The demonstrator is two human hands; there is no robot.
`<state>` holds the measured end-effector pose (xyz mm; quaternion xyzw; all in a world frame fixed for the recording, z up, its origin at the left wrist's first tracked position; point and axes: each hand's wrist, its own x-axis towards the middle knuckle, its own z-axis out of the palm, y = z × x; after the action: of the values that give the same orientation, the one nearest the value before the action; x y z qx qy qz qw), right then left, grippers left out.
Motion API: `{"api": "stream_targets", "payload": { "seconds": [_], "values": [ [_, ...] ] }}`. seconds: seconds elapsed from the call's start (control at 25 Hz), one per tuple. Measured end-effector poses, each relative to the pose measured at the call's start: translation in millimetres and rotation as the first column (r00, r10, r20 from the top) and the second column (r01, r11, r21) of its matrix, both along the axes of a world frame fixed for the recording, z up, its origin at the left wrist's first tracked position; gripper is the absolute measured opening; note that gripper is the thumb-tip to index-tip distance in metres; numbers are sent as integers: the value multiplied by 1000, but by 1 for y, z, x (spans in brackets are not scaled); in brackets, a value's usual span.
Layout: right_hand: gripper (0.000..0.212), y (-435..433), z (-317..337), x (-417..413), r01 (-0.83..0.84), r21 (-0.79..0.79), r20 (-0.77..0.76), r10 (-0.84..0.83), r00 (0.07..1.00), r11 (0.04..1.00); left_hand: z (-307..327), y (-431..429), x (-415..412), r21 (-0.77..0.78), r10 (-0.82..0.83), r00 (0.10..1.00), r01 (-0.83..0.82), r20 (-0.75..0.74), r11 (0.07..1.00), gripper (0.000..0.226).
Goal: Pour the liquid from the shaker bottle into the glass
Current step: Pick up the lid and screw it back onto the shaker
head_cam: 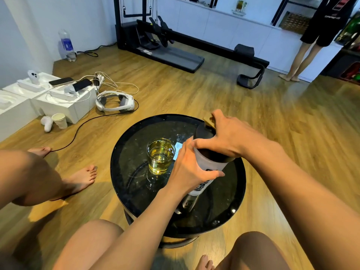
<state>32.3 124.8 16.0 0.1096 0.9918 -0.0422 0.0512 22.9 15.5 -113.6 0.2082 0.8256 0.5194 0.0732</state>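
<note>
**Both hands on the shaker, glass already holding liquid**

Nearest, the left hand [190, 170] wraps the frosted, black-lettered shaker bottle [206, 172], standing tilted on the round black glass tabletop [128, 172]. The right hand [226, 137] clamps over its black lid [204, 133]. Just left of the bottle sits the clear tumbler glass [160, 156], partly full of yellow liquid. I'd steady the body firmly, and twist the lid slowly.

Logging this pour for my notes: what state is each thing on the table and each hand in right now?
Clear drinking glass: upright, about half full of yellow liquid.
Frosted shaker bottle with black lid: standing on the table, lid on.
Left hand: wrapped around the bottle's body.
Right hand: gripping the lid.
Round black glass-topped table: holds both.
</note>
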Motion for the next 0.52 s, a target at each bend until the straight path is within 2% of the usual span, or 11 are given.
{"api": "stream_targets", "payload": {
  "seconds": [0.16,0.28,0.4,0.52],
  "values": [
    [88,-4,-5,1,-18,52,-23,19,1000,999,-1,0,-1,21,-37,999,37,14,999,114],
    [86,2,-2,1,-141,43,19,141,990,989,4,-1,2,63,-8,1000,7,9,998,114],
    [82,10,10,-3,-275,-38,102,278,955,961,1,-1,2,84,24,1000,-24,-10,996,108],
    [80,12,15,-9,-335,-126,109,349,931,934,-2,-3,-1,69,12,1000,-11,-13,998,104]
  ]
}}
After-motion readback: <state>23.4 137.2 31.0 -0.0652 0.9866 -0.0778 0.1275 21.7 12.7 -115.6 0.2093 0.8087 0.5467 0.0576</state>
